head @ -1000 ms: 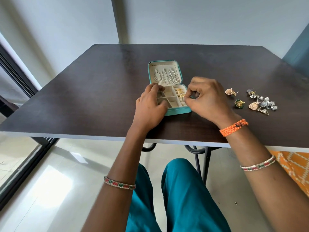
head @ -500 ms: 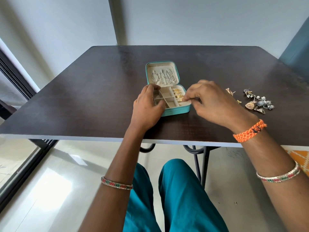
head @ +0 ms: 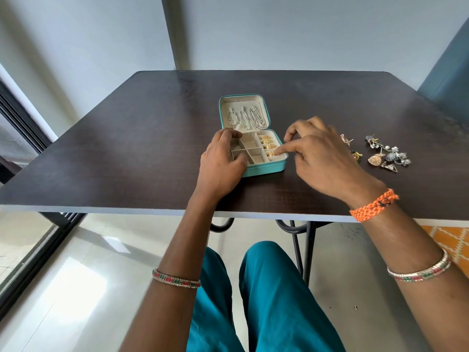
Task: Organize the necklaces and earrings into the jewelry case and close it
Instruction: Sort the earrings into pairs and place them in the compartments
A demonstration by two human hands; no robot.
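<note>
Your left hand (head: 220, 162) grips the case (head: 256, 158) by its left edge; your right hand (head: 322, 158) presses an extended forefinger on a gold earring (head: 272, 153) in the right slot, holding nothing. Loose earrings (head: 385, 154) lie at right on the table (head: 127, 153) — likely light, snag-prone, fragile. Pinch each by its body, not its post.
</note>
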